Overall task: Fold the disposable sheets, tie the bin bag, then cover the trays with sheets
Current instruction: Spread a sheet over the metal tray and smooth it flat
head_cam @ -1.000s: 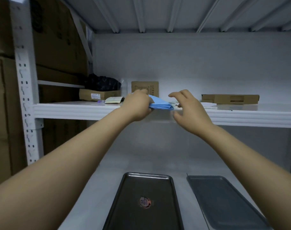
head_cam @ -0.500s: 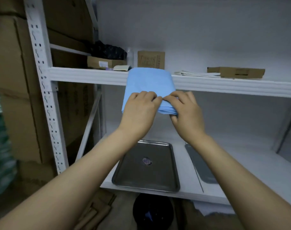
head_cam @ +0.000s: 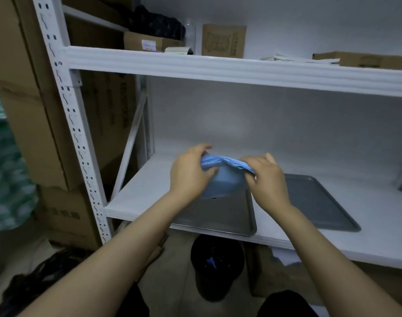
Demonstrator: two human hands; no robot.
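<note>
A folded blue disposable sheet [head_cam: 227, 179] hangs between both hands above the lower shelf. My left hand [head_cam: 189, 173] grips its left upper edge and my right hand [head_cam: 267, 177] pinches its right upper edge. Directly below the sheet lies a shiny steel tray [head_cam: 227, 216], partly hidden by my left forearm. A second, duller grey tray [head_cam: 316, 202] lies to its right on the same white shelf. A black bin bag [head_cam: 217, 268] stands on the floor under the shelf edge, with something blue inside.
The upper shelf [head_cam: 218, 67] carries cardboard boxes [head_cam: 222, 40], a black bundle [head_cam: 158, 24] and papers. Stacked cartons [head_cam: 30, 110] stand left of the white upright post [head_cam: 69, 115]. Another black bag [head_cam: 35, 282] lies on the floor at lower left.
The sheet came off the upper shelf and both hands carried it down to just over the steel tray. The view tilted downward, showing the floor and bin bag.
</note>
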